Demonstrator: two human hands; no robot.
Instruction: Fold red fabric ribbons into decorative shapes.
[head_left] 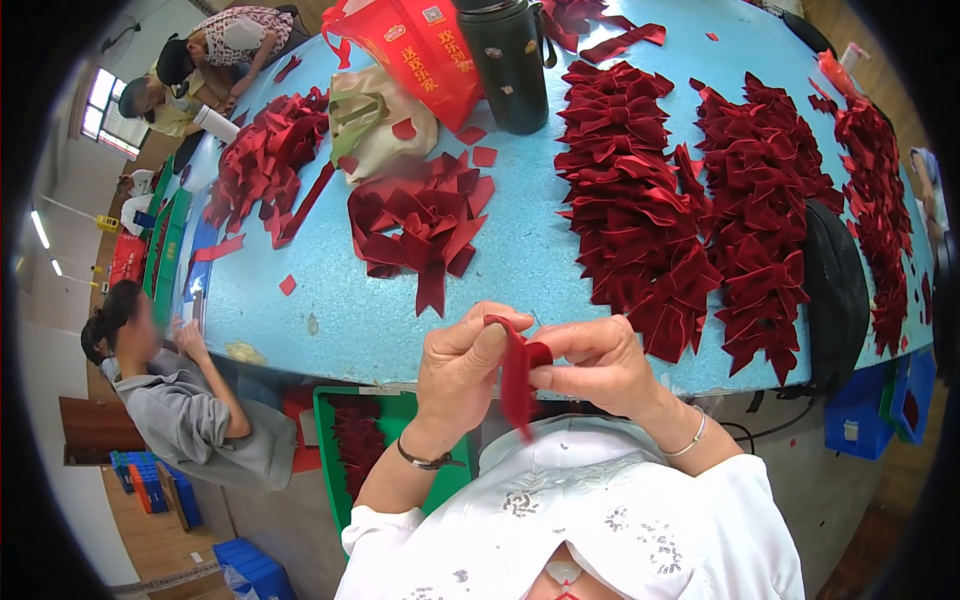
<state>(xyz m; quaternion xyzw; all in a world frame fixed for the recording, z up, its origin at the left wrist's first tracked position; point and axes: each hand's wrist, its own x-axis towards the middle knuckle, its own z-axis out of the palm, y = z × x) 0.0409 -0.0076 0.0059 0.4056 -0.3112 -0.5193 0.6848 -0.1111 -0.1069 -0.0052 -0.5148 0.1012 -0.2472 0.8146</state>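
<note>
Just off the near edge of the blue table, a dark red velvet ribbon (516, 385) is pinched between both hands, its loose end hanging down. My left hand (462, 362) is closed on it, thumb against the fingers, with a dark bracelet at the wrist. From the other side, my right hand (597, 366) grips the folded part with thumb and forefinger. Beyond my hands lies a loose heap of red ribbon pieces (420, 215). To the right, finished-looking red velvet bows (630, 190) are stacked in a long row, and a second row of bows (755, 200) lies beside it.
A dark bottle (507, 70), a red bag (420, 50) and a cream cloth bag (385, 125) stand farther back. A black bag (838, 300) hangs over the table edge at right. A green crate (330, 460) sits below left. A person in grey (200, 400) works at left.
</note>
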